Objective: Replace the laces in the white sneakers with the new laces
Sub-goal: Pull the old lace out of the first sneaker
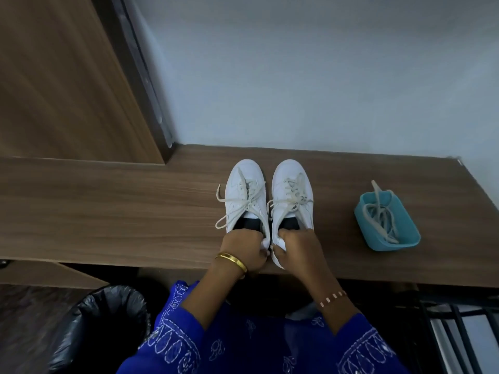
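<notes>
Two white sneakers stand side by side on the wooden desk [108,206], toes pointing away from me. The left sneaker [244,190] and the right sneaker [291,190] both carry off-white laces with loose ends trailing out. My left hand [243,248] grips the heel of the left sneaker. My right hand [295,247] grips the heel of the right sneaker. To the right sits a teal tub [364,220] holding a bundle of light laces [382,220], one end sticking up over its far rim.
A wooden panel [59,76] rises at the back left and a pale wall [310,71] stands behind the desk. Below the desk's front edge are a bin lined with a black bag [108,319] on the left and a dark rack [459,333] on the right.
</notes>
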